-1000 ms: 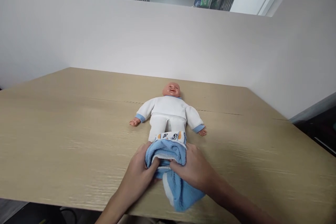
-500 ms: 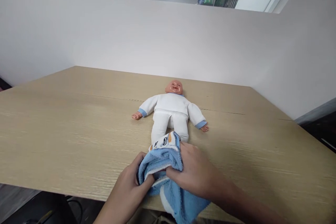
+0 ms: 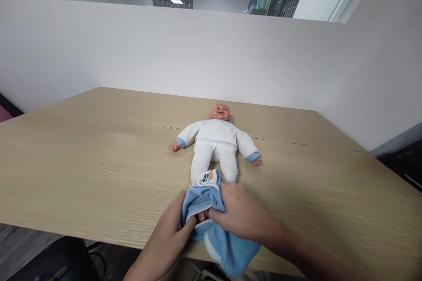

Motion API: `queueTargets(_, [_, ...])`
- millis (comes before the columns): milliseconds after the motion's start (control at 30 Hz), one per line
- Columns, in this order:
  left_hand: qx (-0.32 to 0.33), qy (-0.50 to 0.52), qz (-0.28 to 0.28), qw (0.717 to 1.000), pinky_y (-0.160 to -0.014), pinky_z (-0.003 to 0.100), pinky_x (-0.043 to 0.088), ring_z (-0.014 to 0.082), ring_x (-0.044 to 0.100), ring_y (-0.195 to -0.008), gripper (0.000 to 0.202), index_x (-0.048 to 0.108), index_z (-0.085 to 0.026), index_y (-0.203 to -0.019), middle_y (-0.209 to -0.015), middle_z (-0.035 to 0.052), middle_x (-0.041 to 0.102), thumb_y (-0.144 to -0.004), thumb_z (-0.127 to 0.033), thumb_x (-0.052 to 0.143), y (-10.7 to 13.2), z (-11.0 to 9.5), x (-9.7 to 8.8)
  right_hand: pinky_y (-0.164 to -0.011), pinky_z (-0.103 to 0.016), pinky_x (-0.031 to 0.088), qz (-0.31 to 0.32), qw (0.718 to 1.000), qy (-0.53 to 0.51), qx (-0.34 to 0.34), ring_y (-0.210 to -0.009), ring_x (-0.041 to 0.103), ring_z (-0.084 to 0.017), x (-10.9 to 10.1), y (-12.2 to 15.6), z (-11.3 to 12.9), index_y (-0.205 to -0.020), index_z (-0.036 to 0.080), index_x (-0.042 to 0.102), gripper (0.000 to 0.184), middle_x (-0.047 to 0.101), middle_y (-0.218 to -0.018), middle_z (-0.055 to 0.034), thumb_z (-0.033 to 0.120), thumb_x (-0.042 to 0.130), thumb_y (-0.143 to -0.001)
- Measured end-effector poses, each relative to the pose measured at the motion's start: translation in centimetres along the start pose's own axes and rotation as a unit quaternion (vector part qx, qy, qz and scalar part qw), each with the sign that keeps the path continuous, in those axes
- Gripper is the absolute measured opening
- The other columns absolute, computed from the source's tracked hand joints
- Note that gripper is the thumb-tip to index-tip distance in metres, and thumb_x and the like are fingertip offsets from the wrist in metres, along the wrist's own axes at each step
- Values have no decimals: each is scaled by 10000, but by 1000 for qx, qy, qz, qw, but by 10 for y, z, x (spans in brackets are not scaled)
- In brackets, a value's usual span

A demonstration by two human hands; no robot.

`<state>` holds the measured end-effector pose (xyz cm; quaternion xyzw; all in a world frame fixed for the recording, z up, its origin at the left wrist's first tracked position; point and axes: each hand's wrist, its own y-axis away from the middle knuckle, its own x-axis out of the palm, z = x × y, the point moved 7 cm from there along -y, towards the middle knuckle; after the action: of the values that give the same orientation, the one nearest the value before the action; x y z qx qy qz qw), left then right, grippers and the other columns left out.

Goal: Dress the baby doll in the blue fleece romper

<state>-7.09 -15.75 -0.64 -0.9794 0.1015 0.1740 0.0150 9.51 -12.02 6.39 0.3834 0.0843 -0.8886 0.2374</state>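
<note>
A baby doll [image 3: 216, 131] in a white top and white trousers with blue cuffs lies on its back, head away from me. Over one of its lower legs is a fleecy blue baby garment [image 3: 204, 197] with a white printed band. My left hand [image 3: 173, 224] grips the garment's left edge, thumb inside the opening. On the other side, my right hand [image 3: 237, 206] pinches the cloth with its thumb at the same opening. Small pinkish toes of the doll show between my thumbs. A loose blue part of the garment hangs over the table's near edge.
The wooden table [image 3: 99, 162] runs back to a white partition [image 3: 198, 48]. Below its near edge at left is a dark chair-like object [image 3: 56, 259] with a cable. A dark object [image 3: 402, 158] stands beyond the right edge.
The doll's toes now show inside the garment's opening, where they were hidden before. My left hand has shifted slightly right, and the opening is gathered closer around the foot. The view has tilted up slightly.
</note>
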Motion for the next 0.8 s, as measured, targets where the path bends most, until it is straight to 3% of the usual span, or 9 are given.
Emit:
queueTargets(100, [-20, 62, 11, 998, -1068, 418, 491, 305, 637, -1196, 257, 579, -250, -1202, -1234, 78, 695, -1046, -453, 602, 1, 1, 3, -865, -380, 539, -2, 999, -49, -19, -999, 755, -280, -6, -1, -6, -1008, 254, 701, 195, 810, -1104, -45, 198, 703, -821])
queueTargets(333, [44, 56, -85, 994, -1142, 396, 401, 268, 538, -1328, 380, 401, -234, -1408, -1373, 97, 585, -1081, -359, 552, -12, -6, -9, -845, -348, 559, -60, 993, -95, -45, -940, 743, -241, -19, -9, -17, -1009, 225, 730, 231, 811, -1042, -21, 147, 706, -793])
queueTargets(467, [76, 74, -81, 991, -1147, 365, 390, 241, 530, -1310, 304, 469, -216, -1367, -1375, 94, 581, -1116, -383, 512, -30, -12, -16, -869, -352, 571, -94, 988, -97, -69, -901, 732, -225, -24, -20, -18, -960, 207, 742, 185, 808, -1018, -20, 150, 713, -786])
queueTargets(633, [92, 102, -35, 990, -1055, 342, 445, 235, 573, -1175, 263, 559, -199, -1248, -1215, 63, 627, -1111, -422, 536, -54, -14, -29, -1038, -407, 570, -74, 987, -98, -103, -1131, 730, -261, -29, -26, -22, -1234, 227, 742, 410, 786, -1230, -47, 183, 751, -827])
queueTargets(733, [81, 102, -13, 991, -1021, 342, 468, 243, 583, -1156, 263, 575, -202, -1206, -1172, 57, 636, -1097, -440, 560, -60, -14, -38, -1187, -504, 498, -22, 990, -103, -94, -1328, 659, -319, -28, -22, -29, -1491, 217, 604, 670, 707, -1428, -110, 367, 831, -879])
queueTargets(800, [68, 103, 10, 992, -1017, 345, 479, 244, 596, -1143, 266, 581, -209, -1206, -1175, 56, 645, -1086, -446, 578, -60, -17, -42, -1211, -534, 480, -2, 990, -121, -75, -1351, 647, -331, -28, -18, -37, -1548, 208, 547, 759, 686, -1461, -127, 474, 838, -899])
